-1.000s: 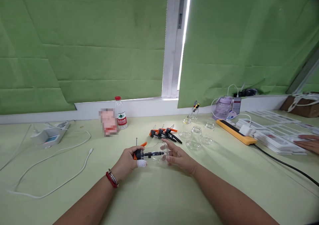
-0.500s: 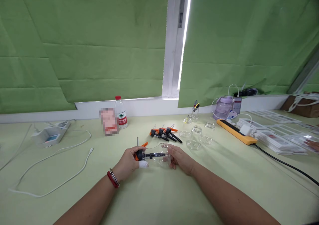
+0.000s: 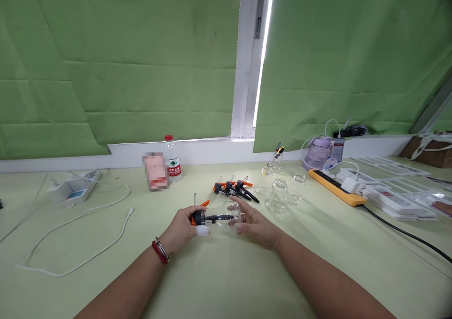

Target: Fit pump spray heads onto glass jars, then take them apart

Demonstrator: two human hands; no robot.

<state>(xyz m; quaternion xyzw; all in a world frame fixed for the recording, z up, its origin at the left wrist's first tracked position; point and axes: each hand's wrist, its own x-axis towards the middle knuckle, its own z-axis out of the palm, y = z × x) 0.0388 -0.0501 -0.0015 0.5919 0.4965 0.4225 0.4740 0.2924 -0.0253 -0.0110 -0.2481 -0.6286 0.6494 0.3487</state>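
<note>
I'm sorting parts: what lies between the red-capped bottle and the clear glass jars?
Three orange-and-black pieces lie side by side between the red-capped bottle and the clear glass jars, as the head view shows.

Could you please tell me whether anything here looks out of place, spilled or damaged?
No spill or breakage is visible. Two oddities: the pink item beside the bottle is pixelated, so I cannot identify it, and the left hand has a white wrap on its thumb.

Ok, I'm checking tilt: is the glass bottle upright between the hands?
No, the glass bottle is sideways, its black-and-orange top at the left hand and its base toward the right hand.
</note>
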